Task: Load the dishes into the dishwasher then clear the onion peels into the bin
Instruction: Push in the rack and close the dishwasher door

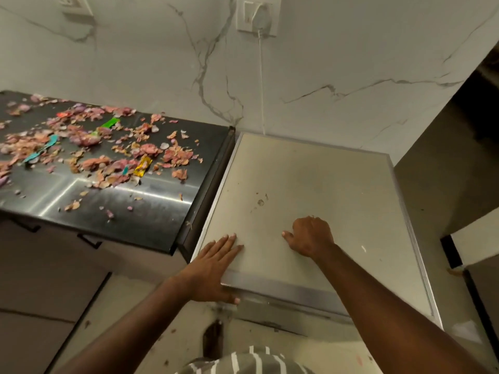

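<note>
Marble-veined wall [337, 63] fills the upper frame; a socket [256, 18] sits at top centre with a white cord [261, 85] dropping to the dishwasher.

Dishwasher [310, 184]: centre-right of frame, pale flat top with metal trim, a few dark marks near its middle. Door side faces the bottom of the frame; whether dishes are inside cannot be told.

Left hand [213, 268]: lower centre, fingers straight and flat on the near-left corner of the dishwasher top, thumb hooked under the front trim. Nothing grasped.

Right hand [310, 236]: just right of the left hand, resting on the top, fingers curled under in a loose fist, thumb out to the left. Whether it holds anything cannot be told.

Counter [151, 211]: dark, glossy, left of frame, butting against the dishwasher.

Onion peels [108, 149]: scattered over the counter, thickest at upper left, sparse near the front edge. Among them lie a green wrapper [110, 122], a yellow wrapper [142, 166] and a teal strip [40, 152].

Striped shirt [248, 363] at bottom centre.
</note>
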`<state>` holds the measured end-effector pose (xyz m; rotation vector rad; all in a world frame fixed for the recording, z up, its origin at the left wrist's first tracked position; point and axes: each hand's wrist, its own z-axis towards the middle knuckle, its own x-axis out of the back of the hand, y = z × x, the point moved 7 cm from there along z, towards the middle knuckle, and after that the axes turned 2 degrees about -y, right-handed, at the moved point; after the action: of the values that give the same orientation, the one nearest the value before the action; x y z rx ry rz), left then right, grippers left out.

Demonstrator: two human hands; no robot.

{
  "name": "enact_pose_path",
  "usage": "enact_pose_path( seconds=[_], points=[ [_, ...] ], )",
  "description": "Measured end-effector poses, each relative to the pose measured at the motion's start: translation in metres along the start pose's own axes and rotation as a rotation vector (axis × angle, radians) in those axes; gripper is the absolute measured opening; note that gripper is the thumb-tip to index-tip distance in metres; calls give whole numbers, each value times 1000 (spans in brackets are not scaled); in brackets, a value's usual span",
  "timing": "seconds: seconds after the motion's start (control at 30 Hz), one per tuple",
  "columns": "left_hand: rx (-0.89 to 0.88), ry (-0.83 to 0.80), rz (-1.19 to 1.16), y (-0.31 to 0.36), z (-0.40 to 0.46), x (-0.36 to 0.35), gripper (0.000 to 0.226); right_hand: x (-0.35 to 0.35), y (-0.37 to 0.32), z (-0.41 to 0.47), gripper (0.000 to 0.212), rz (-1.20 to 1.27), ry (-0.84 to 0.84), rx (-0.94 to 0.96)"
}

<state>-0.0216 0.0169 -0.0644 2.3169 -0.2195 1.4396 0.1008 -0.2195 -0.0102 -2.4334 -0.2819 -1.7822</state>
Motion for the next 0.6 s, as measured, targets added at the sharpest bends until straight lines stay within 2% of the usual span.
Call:
enact_pose_path(
  seconds=[0.1,0.17,0.23,0.37,0.6],
  points=[
    [28,4,157,4,-10,-14,137,-39,10,-26,104,169,-30,33],
    [62,50,189,6,-12,-11,128,-60,20,-38,116,214,-11,150],
    [87,111,209,7,-15,-5,122,-75,29,-58,105,185,56,214],
    [121,124,209,9,-24,-10,122,-93,39,-98,82,125,154,264],
    [113,131,285,7,-19,-13,127,-98,47,-117,87,104,194,277]
  ],
)
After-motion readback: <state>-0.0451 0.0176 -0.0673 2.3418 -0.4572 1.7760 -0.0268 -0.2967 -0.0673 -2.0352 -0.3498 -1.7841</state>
